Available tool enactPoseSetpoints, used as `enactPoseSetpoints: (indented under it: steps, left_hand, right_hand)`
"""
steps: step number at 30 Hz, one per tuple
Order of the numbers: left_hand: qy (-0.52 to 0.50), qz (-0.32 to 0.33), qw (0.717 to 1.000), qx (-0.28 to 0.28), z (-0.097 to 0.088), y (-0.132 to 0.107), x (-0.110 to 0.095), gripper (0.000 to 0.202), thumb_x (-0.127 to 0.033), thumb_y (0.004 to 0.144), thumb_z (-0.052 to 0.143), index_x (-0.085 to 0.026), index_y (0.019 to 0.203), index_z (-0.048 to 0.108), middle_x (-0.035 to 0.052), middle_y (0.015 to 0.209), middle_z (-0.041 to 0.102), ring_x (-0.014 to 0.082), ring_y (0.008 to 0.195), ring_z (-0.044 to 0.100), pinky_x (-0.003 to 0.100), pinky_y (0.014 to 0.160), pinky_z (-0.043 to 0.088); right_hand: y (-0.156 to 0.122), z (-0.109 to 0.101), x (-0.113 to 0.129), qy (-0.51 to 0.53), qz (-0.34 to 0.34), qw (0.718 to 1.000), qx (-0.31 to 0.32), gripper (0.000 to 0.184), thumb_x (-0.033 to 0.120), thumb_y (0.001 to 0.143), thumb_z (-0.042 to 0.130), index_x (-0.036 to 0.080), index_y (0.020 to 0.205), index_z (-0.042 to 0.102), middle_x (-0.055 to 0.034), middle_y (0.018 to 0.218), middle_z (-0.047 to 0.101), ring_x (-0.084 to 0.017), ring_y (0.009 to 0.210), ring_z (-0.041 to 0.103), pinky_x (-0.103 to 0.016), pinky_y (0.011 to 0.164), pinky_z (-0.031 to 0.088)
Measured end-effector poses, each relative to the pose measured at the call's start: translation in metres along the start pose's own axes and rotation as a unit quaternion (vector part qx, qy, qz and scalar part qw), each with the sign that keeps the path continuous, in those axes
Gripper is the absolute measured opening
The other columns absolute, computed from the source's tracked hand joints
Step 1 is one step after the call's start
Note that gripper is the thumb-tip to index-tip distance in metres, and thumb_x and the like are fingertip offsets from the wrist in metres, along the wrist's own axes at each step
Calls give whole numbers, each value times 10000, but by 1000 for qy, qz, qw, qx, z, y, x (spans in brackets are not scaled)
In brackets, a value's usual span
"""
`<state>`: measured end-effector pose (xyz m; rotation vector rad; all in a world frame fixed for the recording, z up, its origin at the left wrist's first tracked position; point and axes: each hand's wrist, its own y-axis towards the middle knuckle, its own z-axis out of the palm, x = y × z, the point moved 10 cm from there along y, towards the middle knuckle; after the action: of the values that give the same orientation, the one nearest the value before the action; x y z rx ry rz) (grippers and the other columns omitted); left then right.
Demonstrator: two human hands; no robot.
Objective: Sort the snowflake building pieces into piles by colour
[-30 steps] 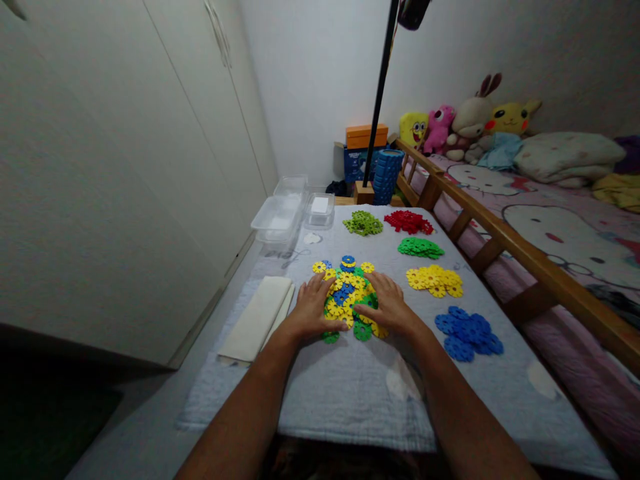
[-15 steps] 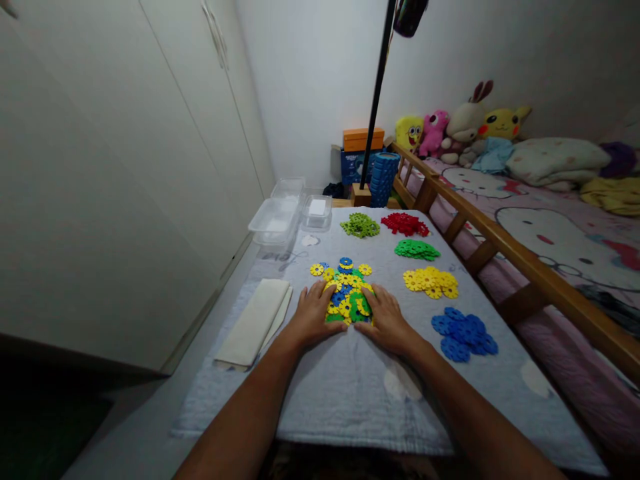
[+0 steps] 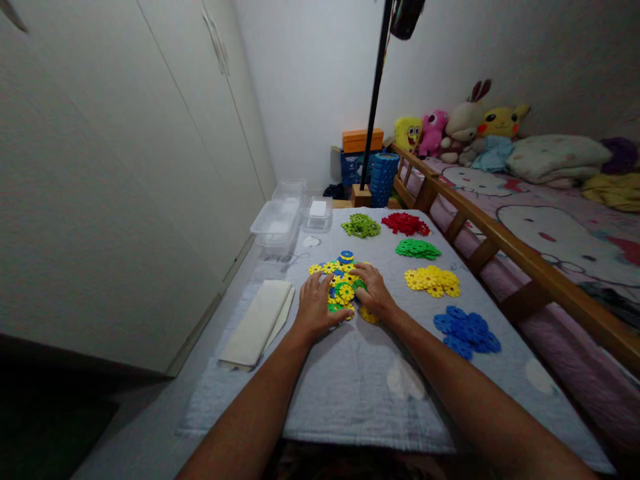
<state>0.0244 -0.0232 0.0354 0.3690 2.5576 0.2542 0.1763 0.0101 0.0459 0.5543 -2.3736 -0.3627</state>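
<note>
A mixed heap of yellow, blue and green flower-shaped plastic discs [image 3: 346, 291] lies at the middle of the cloth-covered table. My left hand [image 3: 317, 305] is cupped against its left side, thumb and fingers spread. Against the right side rests my right hand [image 3: 375, 293], its fingers apart and curved over the discs. A yellow disc [image 3: 369, 315] sits under the right wrist. The hands partly hide the heap's edges.
Sorted discs line the right: blue pile [image 3: 469, 331], yellow pile [image 3: 433, 281], green pile [image 3: 418, 249], red pile [image 3: 405, 224] and light-green pile [image 3: 361, 226]. Folded cloth [image 3: 257, 323] lies left; clear plastic boxes [image 3: 275, 227] stand behind it. A wooden bed rail [image 3: 480, 233] borders the right.
My right hand has shifted up and inward over the heap, uncovering a yellow disc near the wrist. Discs at the heap's top have been pushed closer together. My left hand stays alongside.
</note>
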Motion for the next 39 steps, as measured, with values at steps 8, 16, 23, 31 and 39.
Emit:
enactPoseSetpoints:
  steps: [8,16,23,31,39]
  left_hand:
    - [32,-7,998,62,7,-5,-1,1309,-716,462,866,-208,1542,328,234,1615,279,452,1500,263,581,1205,238]
    - [10,-16,999,25,6,0,7,1215,-604,566,873,-162,1538,294,232,1577,369,403,1482,335,544,1204,289]
    - [-11,29,999,20,5,-1,1,1187,-604,577,871,-186,1534,307,208,1549,421,388,1449,387,541,1192,306]
    - [-8,54,998,35,8,-2,-6,1137,-664,597,833,-201,1517,352,198,1557,399,392,1464,348,556,1196,282]
    - [36,38,998,33,12,-4,-7,895,-629,788,694,-179,1497,386,194,1543,428,365,1455,365,533,1197,281]
  right_hand:
    - [63,23,-45,-74,186,977,74,504,419,939,511,218,1398,566,-122,1548,474,-325,1437,379,-552,1172,258]
    - [47,38,-1,109,61,974,187,342,294,846,586,207,1146,725,-52,1171,737,-236,1081,650,-395,1014,462]
    - [1,-21,-16,137,112,982,67,297,256,858,545,202,1102,706,-68,1143,714,-231,1052,644,-385,966,479]
    - [-34,-27,-9,19,66,995,79,259,240,691,747,186,919,635,-49,943,622,-210,901,562,-326,818,440]
    - [-36,-22,-28,140,142,979,34,176,272,738,665,217,877,572,46,719,564,-141,666,504,-259,631,371]
